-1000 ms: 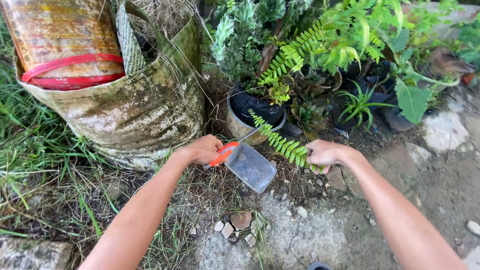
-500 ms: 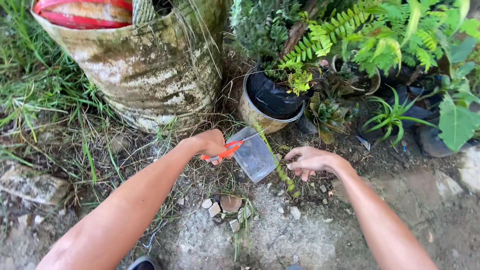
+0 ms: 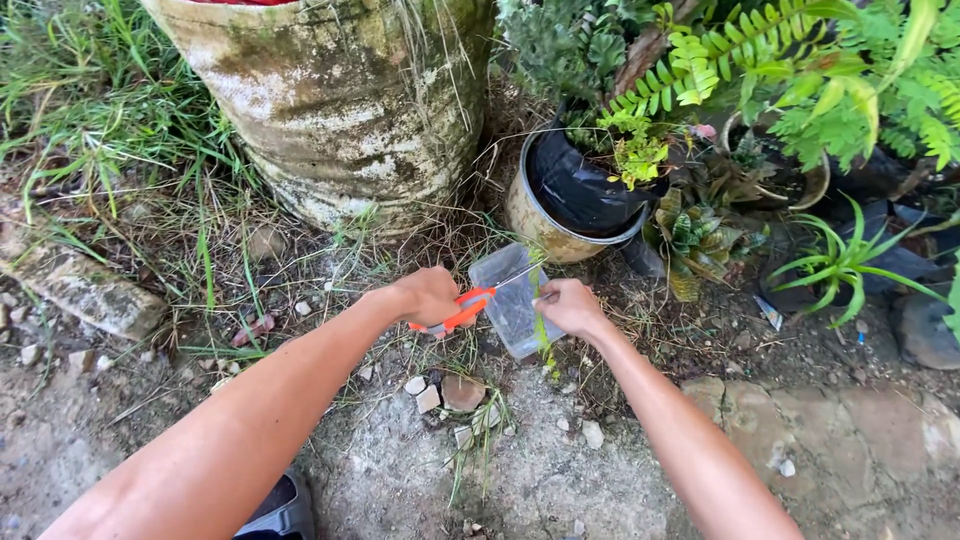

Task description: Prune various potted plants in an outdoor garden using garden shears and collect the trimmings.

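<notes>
So the left hand was wrapped shut around the orange handles of the scissors, blades pointing right toward the middle of the frame. The right hand was pinched closed on a short bit of fern frond that dangled down from the fingers, just beside the blade tips. Both sat over a clear plastic container lying tilted on the dirt at the centre of the frame, right below the tan pot with the black liner.

My take on doing this cut well: keep the frond taut with the right hand so the blades bite clean instead of folding the stem, and cut close to the fingers but not at them (those tips looked really near the knuckles). Holding the piece over the container mouth would let trimmings drop in rather than onto the gravel. I couldn't tell how far apart the blades were, too thin to see. The big mossy sack at upper left was well out of the way.
</notes>
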